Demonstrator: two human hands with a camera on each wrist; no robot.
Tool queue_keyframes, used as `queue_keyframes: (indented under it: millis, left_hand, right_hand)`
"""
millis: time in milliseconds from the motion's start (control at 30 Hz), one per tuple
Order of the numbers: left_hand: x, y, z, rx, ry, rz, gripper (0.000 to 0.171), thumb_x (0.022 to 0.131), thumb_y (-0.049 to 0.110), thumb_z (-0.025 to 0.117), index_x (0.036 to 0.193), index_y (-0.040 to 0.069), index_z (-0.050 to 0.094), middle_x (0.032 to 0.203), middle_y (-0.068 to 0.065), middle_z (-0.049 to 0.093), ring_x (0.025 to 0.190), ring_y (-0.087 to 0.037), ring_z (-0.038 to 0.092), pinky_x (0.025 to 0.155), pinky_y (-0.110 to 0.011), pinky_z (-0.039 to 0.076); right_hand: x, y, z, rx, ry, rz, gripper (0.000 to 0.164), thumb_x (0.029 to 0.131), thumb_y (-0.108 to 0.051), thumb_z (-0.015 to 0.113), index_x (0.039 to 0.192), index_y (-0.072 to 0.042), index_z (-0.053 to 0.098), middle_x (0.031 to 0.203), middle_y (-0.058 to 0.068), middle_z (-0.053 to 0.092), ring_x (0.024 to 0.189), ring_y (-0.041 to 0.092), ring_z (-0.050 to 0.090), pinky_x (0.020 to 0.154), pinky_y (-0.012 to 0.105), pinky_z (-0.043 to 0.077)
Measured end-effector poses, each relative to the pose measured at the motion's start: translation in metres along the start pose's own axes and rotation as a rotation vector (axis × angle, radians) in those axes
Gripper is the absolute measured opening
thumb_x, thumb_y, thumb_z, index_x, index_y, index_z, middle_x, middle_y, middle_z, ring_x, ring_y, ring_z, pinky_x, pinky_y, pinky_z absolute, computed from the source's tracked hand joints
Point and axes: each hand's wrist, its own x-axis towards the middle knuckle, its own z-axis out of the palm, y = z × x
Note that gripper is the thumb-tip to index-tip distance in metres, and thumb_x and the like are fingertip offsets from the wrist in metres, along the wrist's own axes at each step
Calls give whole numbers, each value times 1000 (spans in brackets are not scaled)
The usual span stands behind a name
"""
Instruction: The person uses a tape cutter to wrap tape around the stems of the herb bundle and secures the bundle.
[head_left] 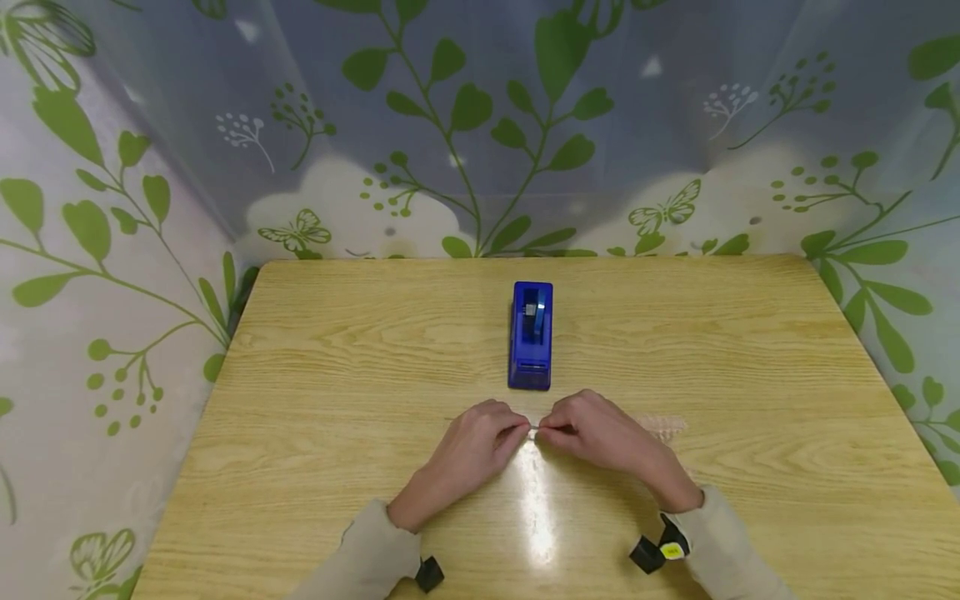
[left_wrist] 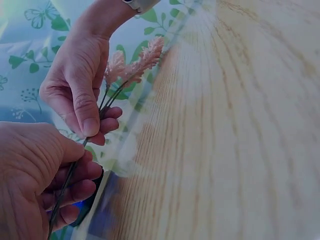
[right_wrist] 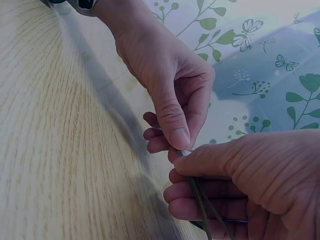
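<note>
Between thumb and fingers, my left hand [head_left: 480, 437] pinches the thin dark stems [left_wrist: 67, 187] of a bunch of pink flower sprigs. My right hand [head_left: 600, 433] pinches the same stems right beside it, and the fingertips of both hands nearly meet. The pink flower heads [left_wrist: 145, 57] stick out past the right hand, where the head view shows them [head_left: 666, 427] partly behind that hand. A small greyish bit shows on the stems between the fingertips in the right wrist view; what it is I cannot tell. Both hands are just above the table.
A blue tape dispenser [head_left: 531, 377] stands on the wooden table [head_left: 337, 350], just beyond the hands. Behind the table and at its sides hangs a leaf-patterned curtain [head_left: 480, 167]. Black devices are strapped to both wrists.
</note>
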Motion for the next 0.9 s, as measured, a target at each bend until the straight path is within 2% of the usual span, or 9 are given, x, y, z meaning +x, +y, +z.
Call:
queue_keyframes:
  millis: [133,233,433,667,900]
  left_hand:
    - [-1,-1,0,-13,31,31,10,99,14,73,99,11,83,88,3,74,79,-9,65,71,-21,55]
    - [-1,-2,1,-22,52,52,9,98,12,74,98,10,83,88,2,75,80,-10,66,71,-22,56]
    - [-1,-2,1,-23,77,78,8,97,11,75,98,9,83,87,1,75,81,-12,67,72,-24,57]
    - [-1,-1,0,-15,88,82,7,96,10,76,98,9,83,87,0,75,81,-12,67,71,-23,57]
    - [0,0,0,-11,84,69,7,97,12,76,98,10,83,87,2,75,80,-10,67,70,-21,55]
  right_hand:
    - [1,0,1,-12,1,9,12,100,-8,70,95,-10,80,78,-9,68,65,-2,50,59,19,46]
    - [2,-1,3,-1,-13,50,13,102,-9,67,97,-9,79,84,-5,72,69,0,53,65,21,51]
    - [2,-6,6,-22,-27,71,20,105,-9,59,91,-10,74,80,-10,62,70,3,52,66,24,51]
    - [-1,-7,6,-115,31,63,16,101,-12,65,90,-15,76,81,-12,61,69,2,50,60,22,46]
    - [-1,-7,4,-167,41,59,14,99,-12,68,89,-16,77,78,-13,59,64,0,46,54,20,41]
